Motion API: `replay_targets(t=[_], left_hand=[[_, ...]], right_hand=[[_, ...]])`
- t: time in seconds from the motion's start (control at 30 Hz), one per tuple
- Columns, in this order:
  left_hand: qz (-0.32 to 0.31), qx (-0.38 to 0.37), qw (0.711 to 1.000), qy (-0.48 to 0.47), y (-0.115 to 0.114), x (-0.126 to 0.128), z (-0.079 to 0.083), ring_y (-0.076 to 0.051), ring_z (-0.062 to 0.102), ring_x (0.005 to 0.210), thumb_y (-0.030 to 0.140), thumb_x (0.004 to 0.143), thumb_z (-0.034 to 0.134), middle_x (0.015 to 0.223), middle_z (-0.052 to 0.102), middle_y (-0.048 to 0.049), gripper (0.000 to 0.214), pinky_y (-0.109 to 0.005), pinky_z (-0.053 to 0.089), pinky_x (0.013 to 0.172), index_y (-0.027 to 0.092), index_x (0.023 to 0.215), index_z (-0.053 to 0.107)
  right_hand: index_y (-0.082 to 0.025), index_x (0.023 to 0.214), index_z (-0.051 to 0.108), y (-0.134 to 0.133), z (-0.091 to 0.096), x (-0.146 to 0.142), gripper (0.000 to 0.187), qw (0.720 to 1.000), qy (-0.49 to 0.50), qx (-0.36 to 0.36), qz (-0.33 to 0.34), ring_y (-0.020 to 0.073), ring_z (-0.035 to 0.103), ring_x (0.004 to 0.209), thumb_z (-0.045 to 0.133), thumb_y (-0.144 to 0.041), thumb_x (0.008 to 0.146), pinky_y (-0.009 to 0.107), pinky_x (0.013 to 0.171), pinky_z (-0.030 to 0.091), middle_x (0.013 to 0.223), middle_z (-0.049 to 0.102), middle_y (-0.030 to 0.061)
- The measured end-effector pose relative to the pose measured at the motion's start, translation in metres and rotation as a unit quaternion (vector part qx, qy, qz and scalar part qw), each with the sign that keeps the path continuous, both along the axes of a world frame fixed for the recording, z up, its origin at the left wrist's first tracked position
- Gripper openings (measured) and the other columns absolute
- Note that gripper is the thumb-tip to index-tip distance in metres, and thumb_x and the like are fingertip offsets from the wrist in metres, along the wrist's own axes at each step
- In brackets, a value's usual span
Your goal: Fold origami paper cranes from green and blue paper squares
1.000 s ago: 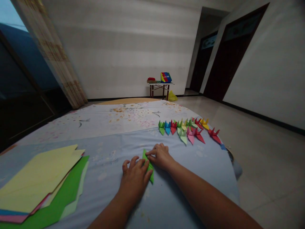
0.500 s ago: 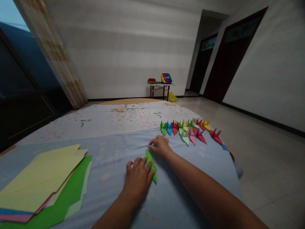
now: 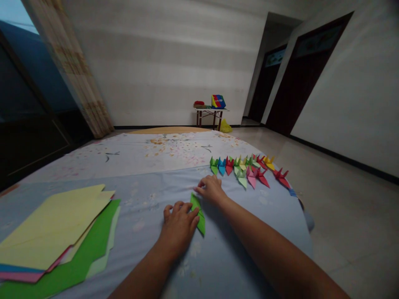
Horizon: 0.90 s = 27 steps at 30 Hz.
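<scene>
Working paper with both hands on a blue-clothed table (image 3: 249,249) filling the lower frame.
Stack of coloured sheets (image 3: 52,224) lies lower left; row of paper cranes (image 3: 246,168) right of centre. Left hand (image 3: 179,226) is open, palm down, fingers pressing the green folded paper (image 3: 198,214) at lower centre; right hand (image 3: 212,189), loosely curled and grasping nothing, rests fingertips at its far tip.

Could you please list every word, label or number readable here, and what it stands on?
No text is legible.
Red, yellow and blue box on the distant small table: any print too small and blurred to read.
Panels above the dark doors: too dim to read.
</scene>
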<state>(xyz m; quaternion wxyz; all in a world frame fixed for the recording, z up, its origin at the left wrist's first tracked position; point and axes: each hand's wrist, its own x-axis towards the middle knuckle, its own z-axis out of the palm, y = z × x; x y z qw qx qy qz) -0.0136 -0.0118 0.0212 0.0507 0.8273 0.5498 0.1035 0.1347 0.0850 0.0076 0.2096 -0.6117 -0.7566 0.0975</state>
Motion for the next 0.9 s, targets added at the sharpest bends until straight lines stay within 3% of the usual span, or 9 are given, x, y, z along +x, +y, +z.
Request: replay_targets(t=[0.13, 0.23, 0.67, 0.9], left_hand=[[-0.007, -0.005, 1.0, 0.025, 0.0, 0.001, 0.001, -0.03, 0.042, 0.119, 0.031, 0.088, 0.042, 0.123, 0.058, -0.0046, 0.031, -0.055, 0.019, 0.097, 0.032, 0.115, 0.058], [-0.001, -0.004, 0.999, 0.045, -0.001, 0.002, -0.002, -0.032, 0.038, 0.123, 0.032, 0.088, 0.041, 0.127, 0.055, -0.0046, 0.035, -0.057, 0.016, 0.099, 0.031, 0.119, 0.056], [-0.017, -0.078, 0.995, 0.051, -0.007, -0.006, 0.003, -0.034, 0.029, 0.13, 0.043, 0.088, 0.034, 0.141, 0.04, -0.0076, 0.052, -0.062, 0.011, 0.102, 0.021, 0.134, 0.041], [-0.047, -0.078, 0.995, 0.045, -0.001, -0.013, 0.002, -0.035, 0.026, 0.132, 0.041, 0.088, 0.036, 0.142, 0.039, -0.0034, 0.047, -0.064, 0.011, 0.1, 0.027, 0.132, 0.043]], right_hand=[[-0.022, 0.079, 0.066, -0.02, -0.005, 0.011, 0.03, 0.997, 0.014, -0.047, 0.052, 0.0224, 0.044, 0.097, 0.062, -0.051, 0.074, 0.034, 0.079, 0.027, 0.091, 0.059, 0.0049], [-0.022, 0.077, 0.066, -0.026, -0.009, 0.014, 0.035, 0.997, 0.008, -0.06, 0.043, 0.023, 0.044, 0.095, 0.058, -0.056, 0.075, 0.034, 0.077, 0.027, 0.089, 0.059, 0.0053], [-0.024, 0.083, 0.065, -0.032, -0.009, 0.022, 0.037, 0.995, 0.023, -0.073, 0.061, 0.024, 0.044, 0.097, 0.068, -0.056, 0.065, 0.036, 0.081, 0.028, 0.092, 0.056, 0.0045], [-0.025, 0.084, 0.065, -0.028, -0.004, 0.026, 0.031, 0.991, 0.022, -0.118, 0.052, 0.0239, 0.045, 0.097, 0.07, -0.048, 0.064, 0.036, 0.081, 0.029, 0.095, 0.056, 0.0043]])
